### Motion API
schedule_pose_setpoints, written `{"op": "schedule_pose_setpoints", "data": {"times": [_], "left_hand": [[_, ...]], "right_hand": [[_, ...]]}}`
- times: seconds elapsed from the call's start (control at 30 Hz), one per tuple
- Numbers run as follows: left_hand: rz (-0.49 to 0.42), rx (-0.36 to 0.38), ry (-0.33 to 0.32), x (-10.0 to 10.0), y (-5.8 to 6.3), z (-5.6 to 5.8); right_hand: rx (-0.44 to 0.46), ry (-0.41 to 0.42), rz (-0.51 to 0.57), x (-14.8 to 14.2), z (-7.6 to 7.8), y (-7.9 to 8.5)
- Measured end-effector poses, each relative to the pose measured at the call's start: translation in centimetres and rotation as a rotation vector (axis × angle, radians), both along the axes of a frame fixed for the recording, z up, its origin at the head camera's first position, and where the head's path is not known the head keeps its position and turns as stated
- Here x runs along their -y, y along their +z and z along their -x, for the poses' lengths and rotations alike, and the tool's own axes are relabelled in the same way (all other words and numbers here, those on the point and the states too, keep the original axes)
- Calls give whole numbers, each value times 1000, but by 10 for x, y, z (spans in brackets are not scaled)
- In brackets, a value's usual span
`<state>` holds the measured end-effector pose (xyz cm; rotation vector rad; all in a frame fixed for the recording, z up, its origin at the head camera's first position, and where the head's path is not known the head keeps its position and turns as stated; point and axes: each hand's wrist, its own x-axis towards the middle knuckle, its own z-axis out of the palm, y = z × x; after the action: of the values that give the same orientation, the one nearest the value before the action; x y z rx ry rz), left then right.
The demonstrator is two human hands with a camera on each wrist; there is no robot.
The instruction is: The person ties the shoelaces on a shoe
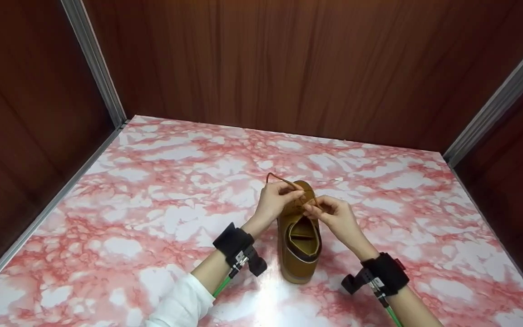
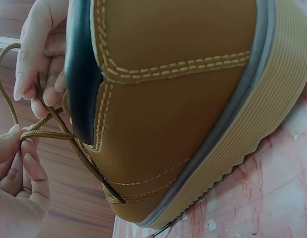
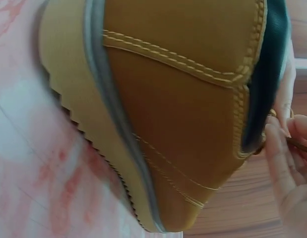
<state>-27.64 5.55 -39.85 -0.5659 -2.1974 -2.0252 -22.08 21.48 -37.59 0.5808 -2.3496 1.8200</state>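
A tan shoe (image 1: 298, 268) with a dark collar and pale ridged sole (image 2: 287, 79) stands on the tabletop, toe away from me. Above its front, my left hand (image 1: 276, 198) pinches the brown shoelace (image 1: 278, 176) between thumb and fingers. A bend of lace rises over that hand. Closer to the shoe's opening, my right hand (image 1: 336, 215) pinches another stretch of lace. In the left wrist view the strands cross between both hands, and a lace end (image 2: 111, 191) hangs along the shoe's side. The right wrist view shows the fingertips (image 3: 272, 131) close over the collar, partly hidden behind it.
The shoe rests on a pink-and-white marbled tabletop (image 1: 189, 181). Dark wood-grain panels (image 1: 261, 68) enclose it at the back and both sides, with metal posts (image 1: 98, 63) at the corners. A black strap with a green cable (image 1: 222, 287) sits on each wrist.
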Motion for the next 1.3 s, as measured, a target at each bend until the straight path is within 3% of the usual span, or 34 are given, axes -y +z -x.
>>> {"op": "schedule_pose_setpoints", "data": {"times": [0.13,0.3,0.47,0.53,0.7,0.87,1.0,1.13,1.3], "left_hand": [[6,-7,0,1,-1,0],[-12,-19,-2,2,-2,-1],[-15,-46,-18,6,19,-18],[-6,-57,-24,7,22,-19],[-20,-122,-27,2,-1,-2],[-30,-171,-35,2,-7,-1],[-39,-189,-48,3,-7,-2],[-50,-189,-60,4,-7,-2],[-65,-183,-93,7,2,-10]], "right_hand": [[33,4,-54,0,-1,6],[-5,-4,-112,-3,-1,7],[-16,1,-160,-11,-3,8],[-15,30,-169,-15,-3,10],[-17,132,-165,-24,0,13],[3,77,-175,-32,10,13],[20,24,-206,-37,26,1],[8,82,-226,-40,40,-11],[-96,180,-274,-36,50,-17]]}}
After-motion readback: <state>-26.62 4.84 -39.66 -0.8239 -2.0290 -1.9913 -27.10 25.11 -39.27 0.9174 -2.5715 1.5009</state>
